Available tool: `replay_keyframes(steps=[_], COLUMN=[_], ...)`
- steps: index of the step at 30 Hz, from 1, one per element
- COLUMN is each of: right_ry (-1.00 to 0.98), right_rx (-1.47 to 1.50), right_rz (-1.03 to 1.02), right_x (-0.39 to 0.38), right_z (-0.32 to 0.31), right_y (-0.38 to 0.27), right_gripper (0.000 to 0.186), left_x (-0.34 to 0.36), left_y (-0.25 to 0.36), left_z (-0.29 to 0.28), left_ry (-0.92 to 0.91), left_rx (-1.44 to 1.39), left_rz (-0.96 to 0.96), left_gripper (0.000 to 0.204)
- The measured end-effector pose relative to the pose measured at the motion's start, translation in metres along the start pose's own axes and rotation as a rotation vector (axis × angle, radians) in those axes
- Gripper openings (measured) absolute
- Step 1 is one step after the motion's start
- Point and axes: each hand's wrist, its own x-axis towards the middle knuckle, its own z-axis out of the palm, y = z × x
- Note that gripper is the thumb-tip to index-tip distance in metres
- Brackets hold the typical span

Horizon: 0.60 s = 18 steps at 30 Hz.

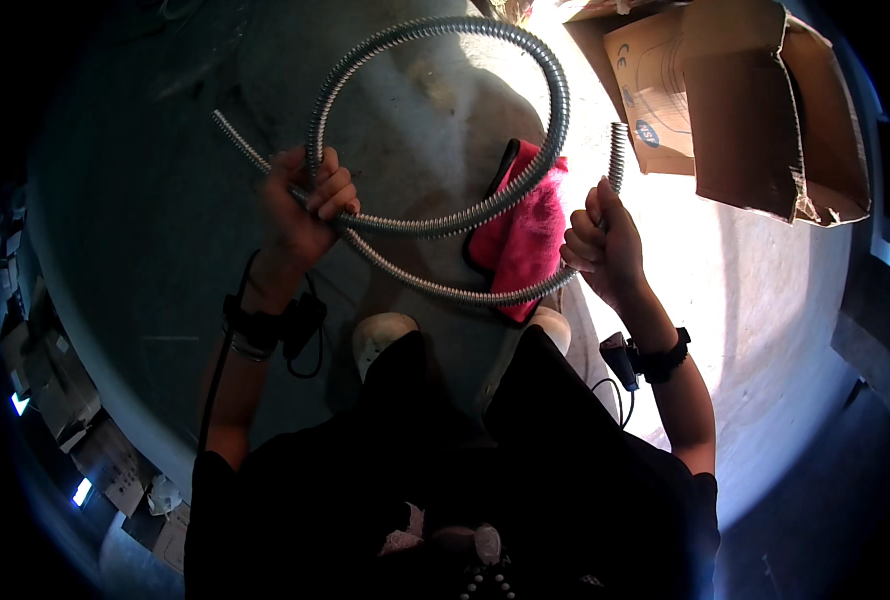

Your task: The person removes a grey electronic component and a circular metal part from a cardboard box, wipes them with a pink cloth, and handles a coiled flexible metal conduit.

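Observation:
A ribbed metal flexible conduit [562, 95] is looped in front of me, one large ring standing out beyond my hands. My left hand [310, 205] is closed round it where the ring crosses itself, and one cut end sticks out to the upper left. Around the stretch near the other end, which points up and away, my right hand [605, 240] is closed. Between the hands a lower length sags in a curve toward me. Behind the loop, a red cloth [525, 235] with a dark edge lies on the floor, partly covered by the conduit.
An open cardboard box [740, 110] stands at the far right on the sunlit concrete floor [705, 260]. My shoes [383, 335] are just below the hanging conduit. Several cartons [115, 465] line the lower left edge. Each wrist carries a strapped device with a cable.

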Motion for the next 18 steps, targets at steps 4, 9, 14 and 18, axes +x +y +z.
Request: replay_keyframes(steps=[4,9,14,18], right_ry=[-0.001,-0.088,-0.09,-0.14], right_rx=[-0.044,-0.065,-0.145,-0.201], right_rz=[0.095,0.176,0.332,0.366], right_x=[-0.002,0.001,-0.001,0.001], right_z=[0.008,0.01,0.016,0.011], right_y=[-0.004,-0.016,-0.021,-0.015], right_gripper=[0.033,0.033,0.034,0.036], left_x=[-0.003,-0.004,-0.005,-0.003], left_y=[0.001,0.0,-0.005,-0.015], left_z=[-0.005,0.001,0.01,0.016], left_ry=[-0.04,-0.09,-0.156,-0.166], left_rx=[-0.022,-0.075,-0.058,-0.053], left_rz=[-0.105,-0.21,-0.327,-0.393], left_gripper=[0.034,0.034,0.034,0.035])
